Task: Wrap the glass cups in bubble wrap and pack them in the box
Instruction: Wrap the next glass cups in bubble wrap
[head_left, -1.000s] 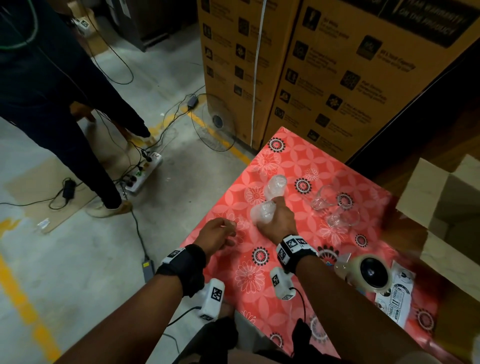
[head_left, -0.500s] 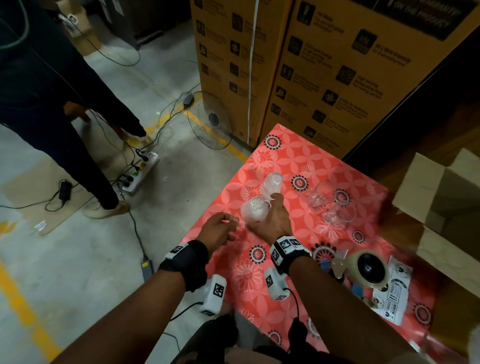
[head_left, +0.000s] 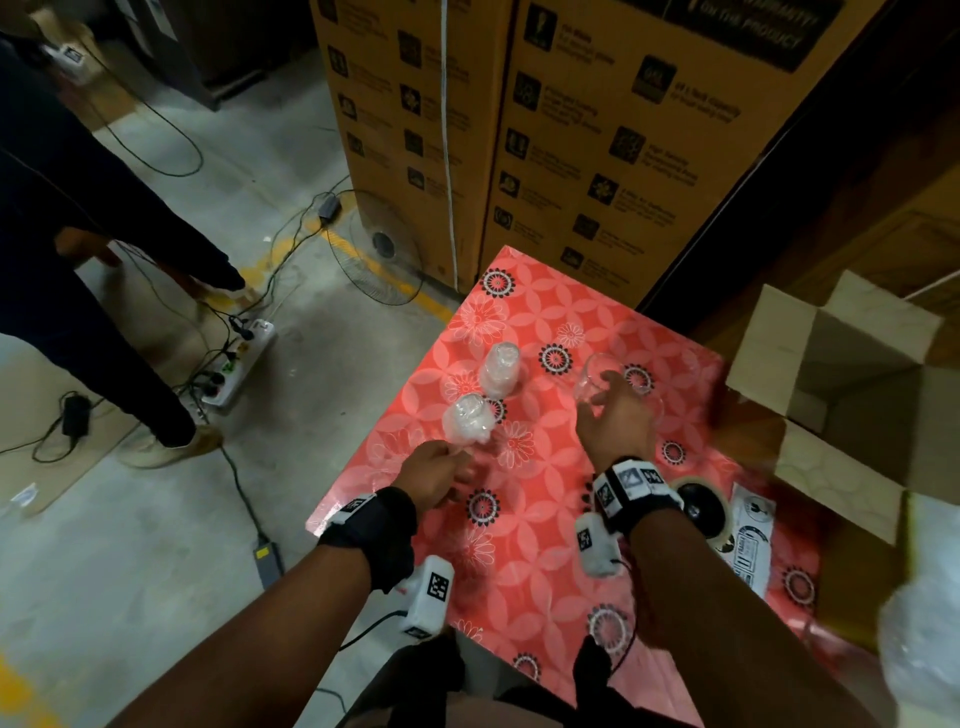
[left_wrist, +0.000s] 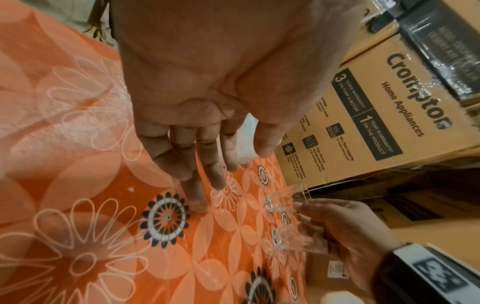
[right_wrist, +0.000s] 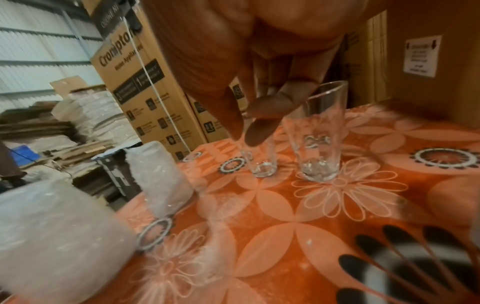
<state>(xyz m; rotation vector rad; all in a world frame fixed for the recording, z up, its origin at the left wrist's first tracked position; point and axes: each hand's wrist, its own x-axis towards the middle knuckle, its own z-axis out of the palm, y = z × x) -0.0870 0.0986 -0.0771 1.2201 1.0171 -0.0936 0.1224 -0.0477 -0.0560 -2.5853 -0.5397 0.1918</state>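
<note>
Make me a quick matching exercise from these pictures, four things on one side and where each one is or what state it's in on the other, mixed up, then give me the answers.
1. nearer wrapped cup
2. bare glass
3. cardboard box
4. tape roll

A. open, at the table's right edge
B. pinched at the rim by the right hand
C. just beyond the left hand
D. partly hidden behind the right wrist

Pairs: 1-C, 2-B, 3-A, 4-D

tape roll (head_left: 698, 506) at 4 o'clock | fan (head_left: 382, 248) on floor at 11 | power strip (head_left: 236, 362) at 9 | bystander's shoe (head_left: 169, 447) just below it
</note>
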